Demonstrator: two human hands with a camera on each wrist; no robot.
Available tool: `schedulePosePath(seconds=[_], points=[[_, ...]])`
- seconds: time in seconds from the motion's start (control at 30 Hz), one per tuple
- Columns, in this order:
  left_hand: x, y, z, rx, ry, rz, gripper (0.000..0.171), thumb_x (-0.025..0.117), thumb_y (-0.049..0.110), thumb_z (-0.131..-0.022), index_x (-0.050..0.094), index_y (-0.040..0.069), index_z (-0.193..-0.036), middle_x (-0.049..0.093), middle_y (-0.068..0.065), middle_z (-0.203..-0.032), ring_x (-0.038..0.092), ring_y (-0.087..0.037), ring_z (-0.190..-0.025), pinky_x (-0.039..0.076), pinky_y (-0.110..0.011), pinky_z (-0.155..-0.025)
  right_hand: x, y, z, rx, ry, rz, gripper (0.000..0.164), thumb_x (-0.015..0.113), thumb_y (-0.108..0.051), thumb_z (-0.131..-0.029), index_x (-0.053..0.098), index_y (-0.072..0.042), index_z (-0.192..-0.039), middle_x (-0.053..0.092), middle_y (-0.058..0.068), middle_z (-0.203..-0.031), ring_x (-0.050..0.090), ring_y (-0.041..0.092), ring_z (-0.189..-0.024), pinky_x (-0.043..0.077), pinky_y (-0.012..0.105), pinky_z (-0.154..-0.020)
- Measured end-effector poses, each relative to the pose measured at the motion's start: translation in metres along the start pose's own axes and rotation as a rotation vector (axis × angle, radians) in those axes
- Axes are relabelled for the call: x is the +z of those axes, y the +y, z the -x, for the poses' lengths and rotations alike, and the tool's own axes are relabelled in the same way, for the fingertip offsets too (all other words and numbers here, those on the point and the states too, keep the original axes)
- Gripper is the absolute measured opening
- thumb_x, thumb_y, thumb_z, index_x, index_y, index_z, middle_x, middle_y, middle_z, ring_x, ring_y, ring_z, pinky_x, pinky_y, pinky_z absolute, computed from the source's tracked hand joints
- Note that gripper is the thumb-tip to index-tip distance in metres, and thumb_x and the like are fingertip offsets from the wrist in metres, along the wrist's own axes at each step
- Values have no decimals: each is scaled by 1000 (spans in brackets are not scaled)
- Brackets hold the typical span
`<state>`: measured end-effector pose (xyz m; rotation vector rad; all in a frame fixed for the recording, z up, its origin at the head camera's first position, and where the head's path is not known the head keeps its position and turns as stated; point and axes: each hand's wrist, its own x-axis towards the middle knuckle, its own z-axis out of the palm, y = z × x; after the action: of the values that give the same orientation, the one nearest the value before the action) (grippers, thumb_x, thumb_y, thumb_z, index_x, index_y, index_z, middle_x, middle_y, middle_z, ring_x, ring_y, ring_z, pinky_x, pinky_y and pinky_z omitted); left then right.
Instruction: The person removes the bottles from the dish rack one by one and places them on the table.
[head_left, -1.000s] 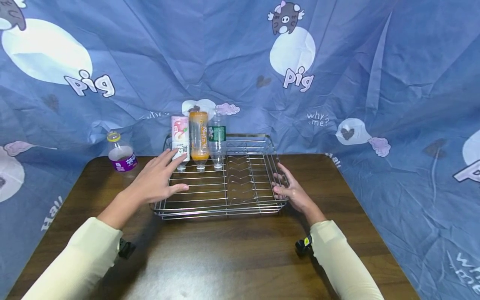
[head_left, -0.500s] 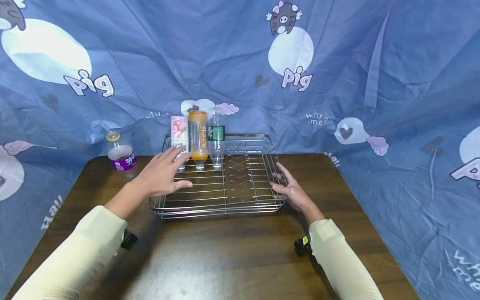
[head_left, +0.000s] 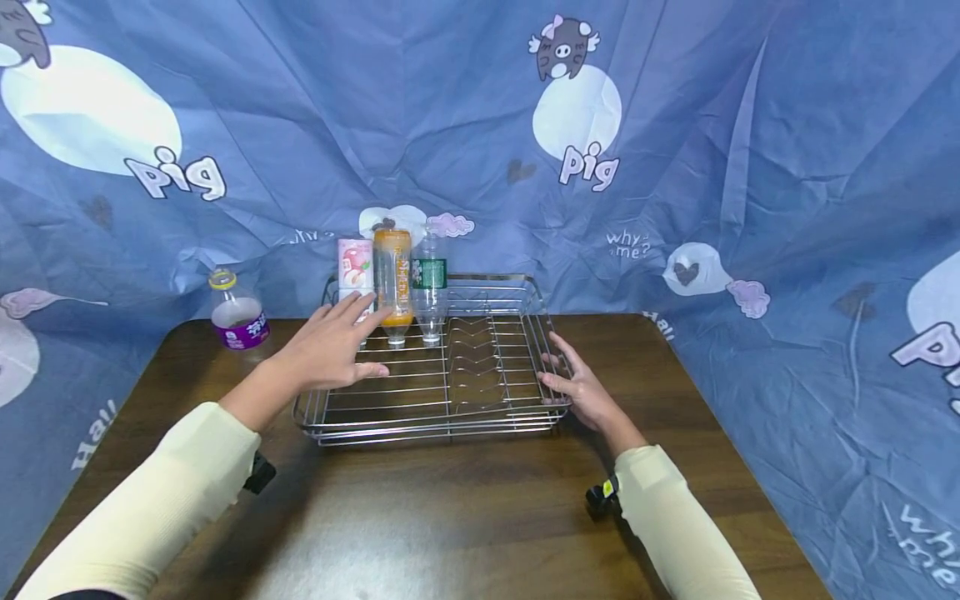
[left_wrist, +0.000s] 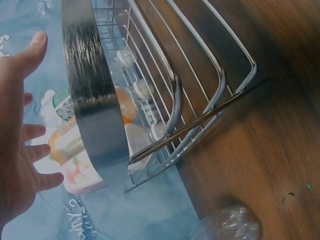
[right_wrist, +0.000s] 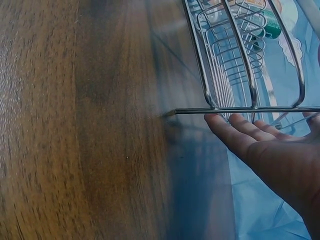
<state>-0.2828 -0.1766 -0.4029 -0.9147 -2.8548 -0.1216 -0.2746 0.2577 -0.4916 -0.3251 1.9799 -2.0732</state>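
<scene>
A chrome wire dish rack (head_left: 450, 429) stands on the wooden table. Three bottles are upside down at its back left: a pink-and-white one (head_left: 356, 265), an orange-capped one (head_left: 393, 283) and a clear one with a green label (head_left: 430, 275). Over the rack's left side hovers my left hand (head_left: 326, 350), fingers spread and holding nothing; in the head view it covers part of the pink-and-white bottle. My right hand (head_left: 588, 396) is at the rack's right side. In the right wrist view its extended fingers (right_wrist: 235, 132) touch the outer side wires.
A clear bottle with a purple label and yellow neck (head_left: 238, 321) stands upright on the table, left of the rack. A blue printed cloth (head_left: 480, 125) hangs behind the table (head_left: 450, 517).
My left hand has shifted slightly right over the rack. The right hand stays against the rack's side. The head view has tilted a little, so everything sits slightly lower.
</scene>
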Motion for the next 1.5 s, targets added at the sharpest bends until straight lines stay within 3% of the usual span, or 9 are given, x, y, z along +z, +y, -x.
schedulePosePath(seconds=[0.23,0.53,1.5], points=[[1,3,-6,34,-11,-12,97,50,78,-88,30,15,-158,22,-22,-163,23,-47,-147,23,-70,-112,0,-2,1,12,9,-4,83,55,-1,-99,7,-21,-164,15,32,-160,30,57,-137,49,67,-92],[-2,5,-16,26,-43,-50,97,49,80,-87,30,18,-159,23,-24,-163,22,-47,-147,22,-72,-112,1,-3,1,16,2,-7,83,57,-3,-99,8,-22,-164,15,31,-161,29,57,-138,48,66,-93],[-7,4,-29,32,-90,-82,99,68,66,-84,28,18,-160,23,-23,-163,20,-46,-148,21,-73,-111,2,-2,0,17,13,-9,82,54,1,-99,8,-21,-164,16,32,-160,29,59,-138,43,72,-95]])
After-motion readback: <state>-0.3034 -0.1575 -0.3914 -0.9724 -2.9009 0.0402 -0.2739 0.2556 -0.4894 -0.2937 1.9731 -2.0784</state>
